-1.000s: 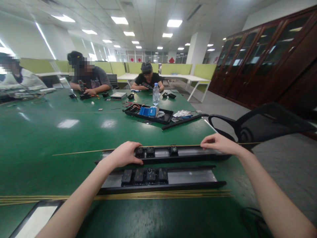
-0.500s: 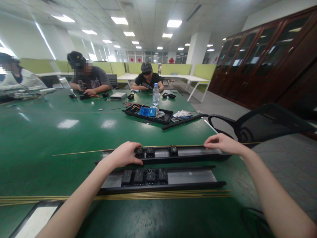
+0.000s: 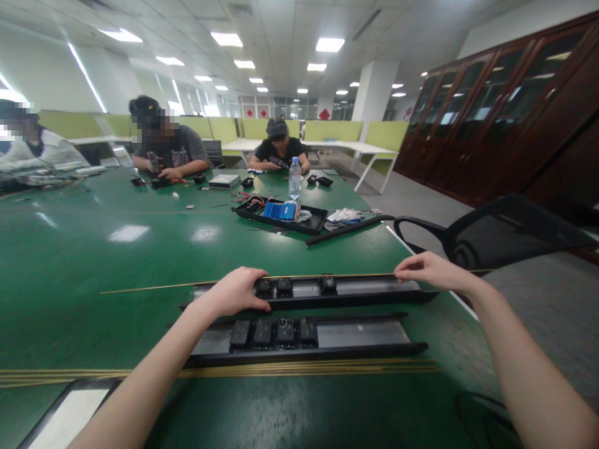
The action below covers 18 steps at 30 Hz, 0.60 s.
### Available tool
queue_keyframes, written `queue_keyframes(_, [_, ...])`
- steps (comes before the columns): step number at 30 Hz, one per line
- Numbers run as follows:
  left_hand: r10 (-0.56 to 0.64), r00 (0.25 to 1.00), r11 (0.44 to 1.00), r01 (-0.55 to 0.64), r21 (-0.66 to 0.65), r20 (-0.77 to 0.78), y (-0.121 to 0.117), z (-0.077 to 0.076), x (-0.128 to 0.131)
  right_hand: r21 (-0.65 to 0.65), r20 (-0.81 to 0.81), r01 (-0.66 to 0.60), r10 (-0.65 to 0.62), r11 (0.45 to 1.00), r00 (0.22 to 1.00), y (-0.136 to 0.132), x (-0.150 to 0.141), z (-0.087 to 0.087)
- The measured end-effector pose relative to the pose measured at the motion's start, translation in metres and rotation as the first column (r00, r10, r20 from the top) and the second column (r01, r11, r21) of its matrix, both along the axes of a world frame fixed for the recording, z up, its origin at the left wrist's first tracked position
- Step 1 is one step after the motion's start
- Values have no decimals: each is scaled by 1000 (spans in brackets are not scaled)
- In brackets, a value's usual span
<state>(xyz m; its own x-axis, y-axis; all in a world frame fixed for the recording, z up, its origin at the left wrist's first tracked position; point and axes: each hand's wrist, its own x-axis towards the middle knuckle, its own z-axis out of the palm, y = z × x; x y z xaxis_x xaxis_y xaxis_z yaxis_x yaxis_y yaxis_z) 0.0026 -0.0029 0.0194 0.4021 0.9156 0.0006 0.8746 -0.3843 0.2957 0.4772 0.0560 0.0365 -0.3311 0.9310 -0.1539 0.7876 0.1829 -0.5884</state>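
One thin brass rod (image 3: 299, 276) lay along the far edge of the far channel (image 3: 355, 301), left hand (image 3: 238, 290) clasped across that channel, right hand (image 3: 428, 269) pinching the rod toward the right. Black blocks: three visible in the far channel, four in the near channel (image 3: 360, 331).

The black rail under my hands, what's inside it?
Three black blocks show inside the rail: two close beside your left hand, one farther right. Whatever lies behind that hand is hidden.
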Motion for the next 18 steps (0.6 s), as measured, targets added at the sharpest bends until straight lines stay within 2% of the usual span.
queue_keyframes(5, [-1, 1000, 1000, 1, -1, -4, 0, 1, 1, 3, 9, 0, 0, 1000, 1000, -3, 0, 4])
queue_keyframes(13, [-14, 1000, 1000, 14, 16, -3, 2, -3, -2, 11, 27, 27, -28, 1000, 999, 1, 8, 0])
queue_keyframes(18, [-17, 1000, 1000, 17, 14, 0, 1, -3, -2, 68, 1, 24, -24, 997, 1000, 5, 5, -2])
